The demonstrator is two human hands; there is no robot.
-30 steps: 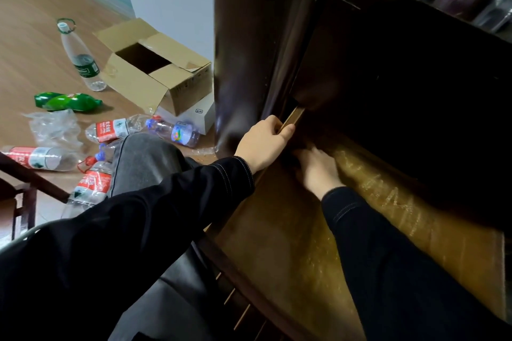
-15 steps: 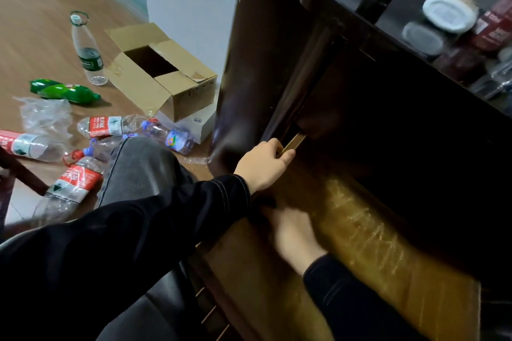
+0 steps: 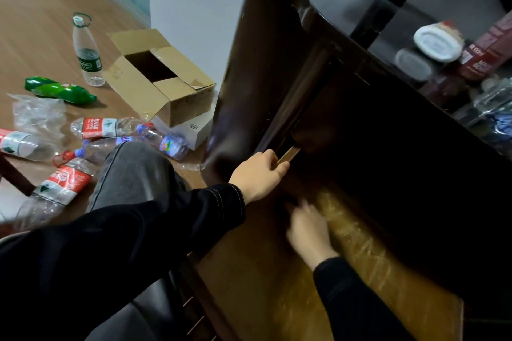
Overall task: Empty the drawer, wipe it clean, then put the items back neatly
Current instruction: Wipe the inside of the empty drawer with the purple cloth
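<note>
Head view: drawer (image 3: 277,299) pulled out of dark counter (image 3: 277,63), wooden bottom showing pale streaks. L hand (image 3: 260,174) gripping drawer's left rim right at counter front, fingers (image 3: 281,167) curled over the rim. R hand (image 3: 307,232) inside drawer, low over the bottom nr back-left corner, blurred; fingers apart or together: cannot tell. On floor to the left: open cardboard box (image 3: 160,83), green bottle (image 3: 58,90), several clear plastic bottles lying about. On counter top: white-lidded jar (image 3: 437,41), red carton (image 3: 487,50).

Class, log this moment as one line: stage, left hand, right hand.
stage: drawer open | left hand: grips drawer side edge | right hand: inside drawer, blurred, grip unclear
</note>
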